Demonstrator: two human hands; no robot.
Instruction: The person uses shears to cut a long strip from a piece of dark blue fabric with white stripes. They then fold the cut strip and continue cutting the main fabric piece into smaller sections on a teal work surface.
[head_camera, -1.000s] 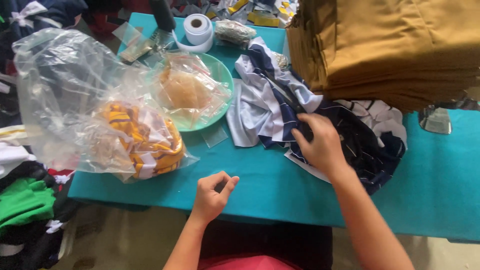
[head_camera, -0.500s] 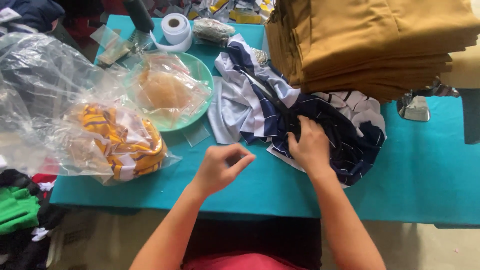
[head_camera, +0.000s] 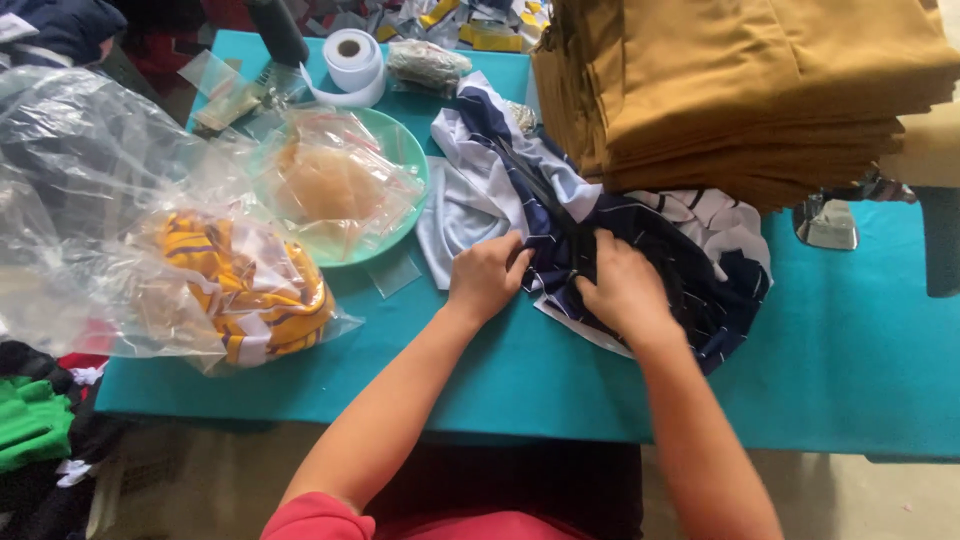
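Head view | teal table (head_camera: 850, 380) – cluttered | left hand (head_camera: 487, 280), right hand (head_camera: 622, 290) – each grip pinching navy-white garment (head_camera: 690, 270)

On the table (head_camera: 860, 390), the crumpled garment (head_camera: 650, 250) lies in the middle, with both hands resting on its near edge: the left hand (head_camera: 487, 277) just left of the right hand (head_camera: 625, 290). Behind and to the right of the garment, a stack of folded cloth (head_camera: 750, 90) overlaps its far part. To the garment's left sits a bowl (head_camera: 410, 160) holding a small bag (head_camera: 330, 185). Further left, a large bag (head_camera: 120, 200) with a folded cloth (head_camera: 250, 285) inside lies at the table's left edge. Behind the bowl stands a tape roll (head_camera: 350, 62)
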